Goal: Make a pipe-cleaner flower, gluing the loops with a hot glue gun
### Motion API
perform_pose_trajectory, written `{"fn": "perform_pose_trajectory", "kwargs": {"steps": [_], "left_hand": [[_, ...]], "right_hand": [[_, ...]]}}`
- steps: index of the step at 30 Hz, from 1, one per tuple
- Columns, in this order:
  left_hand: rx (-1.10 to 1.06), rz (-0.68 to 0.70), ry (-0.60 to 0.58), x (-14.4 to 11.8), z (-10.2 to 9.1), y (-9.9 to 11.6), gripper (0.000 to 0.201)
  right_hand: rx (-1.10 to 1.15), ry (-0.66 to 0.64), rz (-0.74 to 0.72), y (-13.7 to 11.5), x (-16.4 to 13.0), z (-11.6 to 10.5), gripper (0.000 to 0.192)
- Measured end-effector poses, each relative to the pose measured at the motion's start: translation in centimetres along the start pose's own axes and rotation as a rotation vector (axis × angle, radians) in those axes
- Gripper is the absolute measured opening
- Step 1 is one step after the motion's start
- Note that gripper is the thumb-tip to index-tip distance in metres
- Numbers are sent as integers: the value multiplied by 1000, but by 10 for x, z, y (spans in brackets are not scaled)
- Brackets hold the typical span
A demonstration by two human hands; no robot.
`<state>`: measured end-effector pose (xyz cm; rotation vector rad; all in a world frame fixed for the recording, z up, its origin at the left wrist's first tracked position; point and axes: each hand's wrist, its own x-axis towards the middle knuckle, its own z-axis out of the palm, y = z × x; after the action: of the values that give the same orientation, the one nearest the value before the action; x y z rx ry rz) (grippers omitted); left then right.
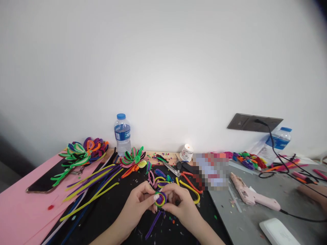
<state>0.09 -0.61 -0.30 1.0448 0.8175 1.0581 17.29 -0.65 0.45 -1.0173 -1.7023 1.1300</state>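
Near the front edge of the table (pixel 255 217), both hands pinch a small pipe-cleaner coil (pixel 160 199) between them: the left hand (pixel 139 200) grips its left rim with the thumb over the face, and the right hand (pixel 178 204) closes on its right side. The coil looks light, fuzzy and easily bent, so it is probably best held by the rim, since squeezing the face could unwind it. Its loose purple tail (pixel 153 224) hangs toward the near edge.

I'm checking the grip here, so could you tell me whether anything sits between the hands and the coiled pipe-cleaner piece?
Nothing visible does. The left hand and right hand both touch the coiled pipe-cleaner piece directly, fingers closed around its rim above the black mat.
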Motion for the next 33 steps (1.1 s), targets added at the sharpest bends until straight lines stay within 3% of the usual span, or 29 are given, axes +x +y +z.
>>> {"fn": "perform_pose_trajectory", "kwargs": {"steps": [26,33], "left_hand": [[17,-18,46,0,3,3,25],[10,-15,10,0,0,1,27]], "right_hand": [[7,-5,11,-3,1,1,27],[11,-5,19,-4,0,0,28]]}}
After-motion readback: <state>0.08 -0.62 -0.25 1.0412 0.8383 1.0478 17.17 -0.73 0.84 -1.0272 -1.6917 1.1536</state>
